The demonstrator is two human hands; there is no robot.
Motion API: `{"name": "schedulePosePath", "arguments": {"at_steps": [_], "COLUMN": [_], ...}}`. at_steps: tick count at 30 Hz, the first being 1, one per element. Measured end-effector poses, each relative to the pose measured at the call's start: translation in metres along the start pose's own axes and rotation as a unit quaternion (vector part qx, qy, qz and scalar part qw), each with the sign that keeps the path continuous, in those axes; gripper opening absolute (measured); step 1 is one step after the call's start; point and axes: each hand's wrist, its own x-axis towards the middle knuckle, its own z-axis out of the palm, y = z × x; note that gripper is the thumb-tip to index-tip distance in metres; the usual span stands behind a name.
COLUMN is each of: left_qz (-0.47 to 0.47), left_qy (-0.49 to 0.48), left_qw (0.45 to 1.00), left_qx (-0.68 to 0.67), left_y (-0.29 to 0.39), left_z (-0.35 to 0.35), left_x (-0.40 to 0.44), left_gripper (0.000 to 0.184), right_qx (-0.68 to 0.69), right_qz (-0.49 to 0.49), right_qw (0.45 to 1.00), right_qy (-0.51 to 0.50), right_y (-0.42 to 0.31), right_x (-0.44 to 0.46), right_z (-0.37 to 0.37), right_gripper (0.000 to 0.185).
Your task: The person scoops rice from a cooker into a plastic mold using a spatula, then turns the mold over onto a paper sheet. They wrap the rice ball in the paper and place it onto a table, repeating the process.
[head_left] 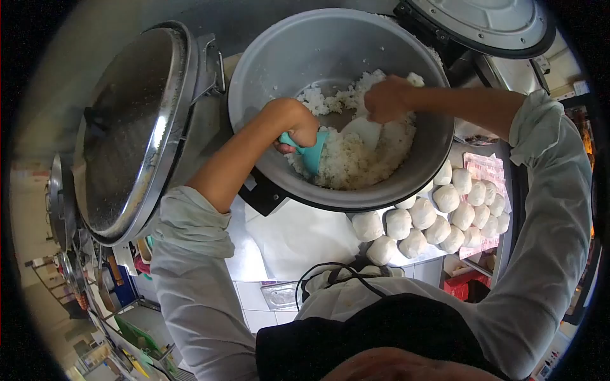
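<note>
Both my hands reach down into a large grey cooking pot (267,57) with white cooked rice (356,162) in its bottom. My left hand (297,124) is closed around the handle of a teal cup (312,153), which rests in the rice at the pot's left side. Fingers of my right hand (389,100) are curled over a white rice paddle (363,131), its blade against the rice. The paddle's handle is hidden in my fist. Some rice clings to the pot wall.
Several white wrapped bundles (422,213) lie in rows right of the pot, beside red-and-white printed paper (484,170). White paper sheets (298,235) cover the counter in front. A big round metal lid (130,133) stands raised at left; another lid (489,22) is at back right.
</note>
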Motion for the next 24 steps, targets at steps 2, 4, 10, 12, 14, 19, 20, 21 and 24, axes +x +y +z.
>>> {"name": "schedulePosePath", "arguments": {"at_steps": [2, 4, 10, 12, 14, 19, 20, 21, 24], "left_qz": [0.035, 0.035, 0.094, 0.097, 0.12, 0.138, 0.157, 0.16, 0.215], "left_qy": [-0.012, 0.026, 0.219, 0.302, 0.36, 0.519, 0.539, 0.545, 0.564], "left_qw": [0.999, 0.999, 0.97, 0.945, 0.916, 0.794, 0.769, 0.766, 0.711], "left_qx": [-0.007, -0.003, -0.041, -0.086, -0.134, -0.285, -0.305, -0.302, -0.359], "left_y": [-0.002, -0.003, -0.004, -0.007, -0.009, 0.014, 0.015, 0.016, 0.027], "left_z": [0.0, 0.001, 0.017, 0.023, 0.031, 0.055, 0.057, 0.057, 0.057], "left_x": [0.002, -0.013, -0.058, -0.083, -0.086, -0.083, -0.073, -0.061, -0.048], "left_gripper": [0.047, 0.049, 0.069, 0.077, 0.078, 0.067, 0.063, 0.063, 0.058], "right_qx": [0.092, 0.101, 0.163, 0.156, 0.087, -0.012, -0.059, -0.063, -0.232], "right_qz": [0.02, 0.057, 0.169, 0.178, 0.161, 0.156, 0.177, 0.18, 0.23], "right_qw": [0.996, 0.993, 0.959, 0.938, 0.909, 0.825, 0.809, 0.805, 0.747], "right_qy": [0.007, 0.025, 0.159, 0.254, 0.374, 0.542, 0.558, 0.562, 0.58], "right_y": [0.005, -0.009, -0.021, -0.021, -0.024, -0.044, -0.053, -0.063, -0.097], "right_x": [-0.001, -0.01, -0.066, -0.088, -0.106, -0.124, -0.121, -0.119, -0.111], "right_z": [0.017, 0.014, 0.001, -0.009, -0.019, -0.029, -0.028, -0.026, -0.016], "right_gripper": [0.036, 0.037, 0.037, 0.037, 0.028, 0.01, 0.009, 0.009, 0.006]}}
